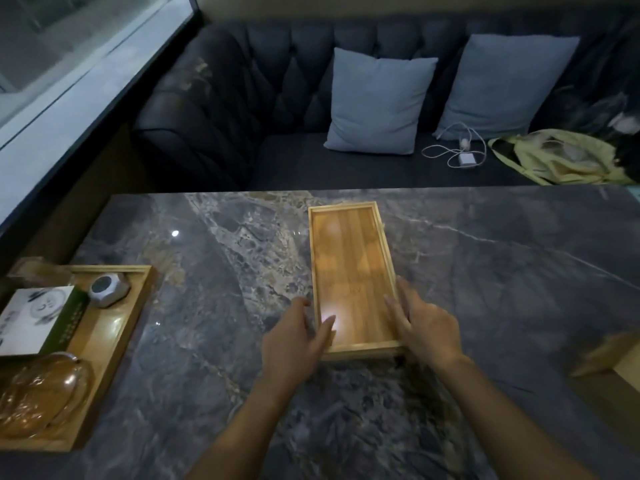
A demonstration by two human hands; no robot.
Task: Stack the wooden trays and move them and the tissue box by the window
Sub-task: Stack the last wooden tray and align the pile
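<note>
A long empty wooden tray [351,258] lies on the marble table, its short end toward me. My left hand [294,336] rests at the tray's near left edge, thumb over the rim, fingers spread. At the near right edge is my right hand [424,323], fingers extended along the rim. Neither hand has closed around the tray. A second wooden tray [114,327] at the left holds a white and green tissue box [38,318], a grey hexagonal object [109,289] and an amber glass dish [41,393]. Another wooden piece [613,358] shows at the right edge.
The window [52,64] and its sill run along the far left. Behind the table stands a dark tufted sofa [242,98] with two grey cushions [377,102], a white charger cable [453,150] and a yellow bag [557,161].
</note>
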